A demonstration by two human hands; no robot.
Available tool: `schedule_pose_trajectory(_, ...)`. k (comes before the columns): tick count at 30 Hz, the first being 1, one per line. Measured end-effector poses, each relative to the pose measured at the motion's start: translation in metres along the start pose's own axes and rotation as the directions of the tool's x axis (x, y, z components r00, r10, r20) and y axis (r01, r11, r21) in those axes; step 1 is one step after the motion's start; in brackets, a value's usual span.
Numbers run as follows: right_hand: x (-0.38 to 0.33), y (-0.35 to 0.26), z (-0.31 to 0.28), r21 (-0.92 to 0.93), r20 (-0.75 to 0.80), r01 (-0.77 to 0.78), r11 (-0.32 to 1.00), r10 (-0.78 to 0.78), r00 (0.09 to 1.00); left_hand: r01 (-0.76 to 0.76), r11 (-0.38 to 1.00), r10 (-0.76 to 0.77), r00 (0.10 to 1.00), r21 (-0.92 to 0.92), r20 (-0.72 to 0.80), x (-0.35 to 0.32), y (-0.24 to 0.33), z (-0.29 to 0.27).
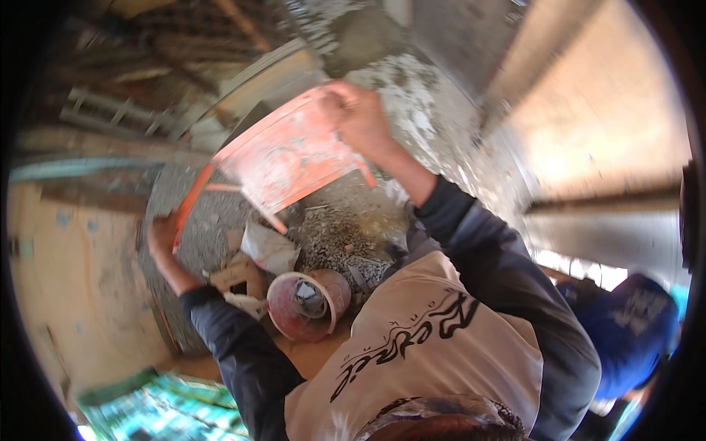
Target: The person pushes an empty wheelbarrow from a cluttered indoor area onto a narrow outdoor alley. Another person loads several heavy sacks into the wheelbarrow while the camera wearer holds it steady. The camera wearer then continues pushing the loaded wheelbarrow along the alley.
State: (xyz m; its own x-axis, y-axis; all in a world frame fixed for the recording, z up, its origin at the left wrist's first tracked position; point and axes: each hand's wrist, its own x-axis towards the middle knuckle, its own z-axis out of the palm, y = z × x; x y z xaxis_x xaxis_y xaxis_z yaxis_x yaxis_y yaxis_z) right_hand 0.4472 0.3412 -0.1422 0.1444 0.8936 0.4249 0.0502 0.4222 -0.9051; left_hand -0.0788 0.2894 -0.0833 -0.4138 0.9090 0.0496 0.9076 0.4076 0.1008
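An orange chair point(287, 158), or a stool of like shape, is raised in front of me by both hands. Whitish stains cover its flat panel, and short legs stick out toward me. My left hand point(162, 234) is closed around an orange bar at its left side. The fingers of my right hand point(358, 117) are wrapped over its far right corner, a little blurred by motion. Below the chair stand a pinkish bucket point(334, 294) with a clear container inside, and a white sack point(269, 248).
A gravel heap point(327, 235) lies beneath the chair. Wooden boards point(81, 272) stand at the left, with a large panel point(603, 110) at the right. Loose timber point(169, 59) is piled at the far left. A person in blue point(625, 331) is near me at the right.
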Motion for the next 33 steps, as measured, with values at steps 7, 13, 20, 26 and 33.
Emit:
schedule_pose_trajectory(7,0.006,-0.018,0.001,0.041,0.052,-0.139,0.989,0.137,0.989,0.177,0.983,-0.176,0.984,0.048,-0.013,-0.025,0.026,-0.012)
schedule_pose_trajectory(13,0.010,-0.017,-0.003,0.129,0.084,-0.198,0.972,0.188,0.979,0.229,0.973,-0.230,0.973,0.017,0.011,-0.029,0.026,-0.014)
schedule_pose_trajectory(20,0.014,-0.015,0.006,0.192,0.107,-0.192,0.963,0.173,0.979,0.261,0.965,-0.261,0.965,0.008,0.024,-0.023,0.022,-0.009)
schedule_pose_trajectory(26,0.017,-0.014,0.000,0.119,0.079,-0.119,0.986,0.110,0.991,0.201,0.979,-0.200,0.978,0.017,-0.053,-0.017,0.021,0.002)
schedule_pose_trajectory(33,0.016,-0.021,0.005,0.125,0.088,-0.137,0.983,0.127,0.988,0.262,0.963,-0.260,0.965,0.062,-0.040,-0.033,0.027,-0.005)
